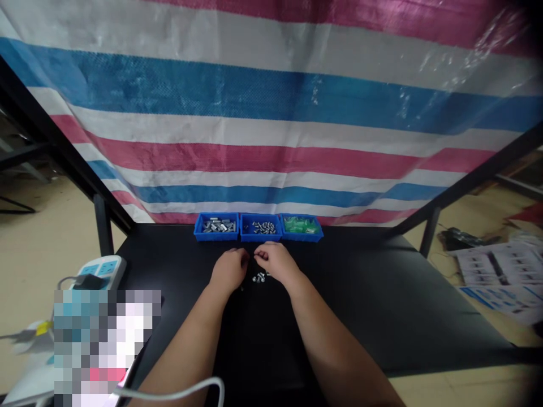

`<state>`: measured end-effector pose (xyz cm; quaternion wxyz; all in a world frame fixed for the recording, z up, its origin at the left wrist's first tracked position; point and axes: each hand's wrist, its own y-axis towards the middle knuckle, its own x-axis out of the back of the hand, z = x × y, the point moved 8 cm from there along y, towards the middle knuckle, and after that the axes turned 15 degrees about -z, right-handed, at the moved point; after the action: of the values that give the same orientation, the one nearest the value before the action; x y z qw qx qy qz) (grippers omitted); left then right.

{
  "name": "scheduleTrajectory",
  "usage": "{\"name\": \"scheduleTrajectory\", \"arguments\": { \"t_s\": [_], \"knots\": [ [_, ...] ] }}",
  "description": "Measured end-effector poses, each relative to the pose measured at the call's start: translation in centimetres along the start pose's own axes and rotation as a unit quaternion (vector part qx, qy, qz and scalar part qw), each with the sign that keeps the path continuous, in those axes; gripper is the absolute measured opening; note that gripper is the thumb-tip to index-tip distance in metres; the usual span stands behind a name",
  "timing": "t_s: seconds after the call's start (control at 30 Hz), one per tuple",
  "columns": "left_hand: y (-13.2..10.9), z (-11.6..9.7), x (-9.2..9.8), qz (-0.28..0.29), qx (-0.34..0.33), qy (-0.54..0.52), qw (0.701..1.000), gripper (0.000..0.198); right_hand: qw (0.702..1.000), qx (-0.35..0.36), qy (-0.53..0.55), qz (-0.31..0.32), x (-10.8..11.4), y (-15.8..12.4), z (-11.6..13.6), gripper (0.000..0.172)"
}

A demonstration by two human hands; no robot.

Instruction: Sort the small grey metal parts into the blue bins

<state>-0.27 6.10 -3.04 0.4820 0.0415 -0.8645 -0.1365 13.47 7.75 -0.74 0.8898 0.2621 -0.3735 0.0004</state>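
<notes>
My left hand (230, 269) is over the black tabletop with its fingers curled together. Facing it, a small gap away, my right hand (278, 261) has thumb and forefinger pinched. Anything in either set of fingertips is too small or hidden to name. Between the hands and slightly nearer to me lies a small pile of shiny metal screws (258, 278). Just beyond the hands stand three blue bins in a row. The left bin (216, 237) holds silvery metal pieces, the middle bin (260, 238) holds small screws, and the right bin (302, 238) holds green, plastic-looking pieces.
A striped tarp (271, 130) hangs behind the black table (382, 305). On the left are a power strip (112, 268) with a plug and a blurred-out, bright object. A white cable (182, 390) crosses near my left forearm. Black frame bars slope along both sides.
</notes>
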Motion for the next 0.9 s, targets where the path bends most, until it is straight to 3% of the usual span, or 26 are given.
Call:
{"name": "scheduleTrajectory", "arguments": {
  "t_s": [0.1, 0.17, 0.27, 0.43, 0.53, 0.67, 0.8, 0.9],
  "knots": [
    [0.2, 0.4, 0.1, -0.026, 0.015, -0.034, 0.999, 0.021, 0.986, 0.029, 0.097, -0.131, 2.2, 1.3, 0.6, 0.015],
    [0.3, 0.7, 0.0, -0.032, 0.027, -0.056, 0.998, 0.021, 0.968, 0.012, 0.127, -0.214, 3.3, 1.9, -0.1, 0.017],
    [0.5, 1.0, -0.1, -0.038, 0.045, -0.101, 0.993, 0.019, 0.958, -0.03, 0.129, -0.254, 3.2, 2.3, -1.3, 0.025],
    [0.7, 1.1, 0.3, -0.075, 0.067, -0.224, 0.969, 0.014, 0.979, -0.03, 0.089, -0.182, 1.9, 1.4, -0.6, 0.023],
    [0.7, 0.5, 0.7, -0.091, 0.066, -0.311, 0.944, 0.015, 0.983, -0.042, 0.142, -0.106, 0.7, 0.7, 0.2, 0.02],
    [0.6, -0.5, 1.3, -0.102, 0.055, -0.385, 0.916, 0.019, 0.963, -0.107, 0.24, -0.056, -0.8, 0.4, -0.6, 0.021],
    [0.5, -0.9, 1.4, -0.092, 0.042, -0.372, 0.923, 0.022, 0.928, -0.206, 0.31, 0.017, -2.5, -0.3, -2.4, 0.031],
    [0.4, -1.1, 1.5, -0.051, 0.012, -0.296, 0.954, 0.025, 0.916, -0.25, 0.309, 0.061, -3.3, -1.0, -3.4, 0.036]
  ]
}}
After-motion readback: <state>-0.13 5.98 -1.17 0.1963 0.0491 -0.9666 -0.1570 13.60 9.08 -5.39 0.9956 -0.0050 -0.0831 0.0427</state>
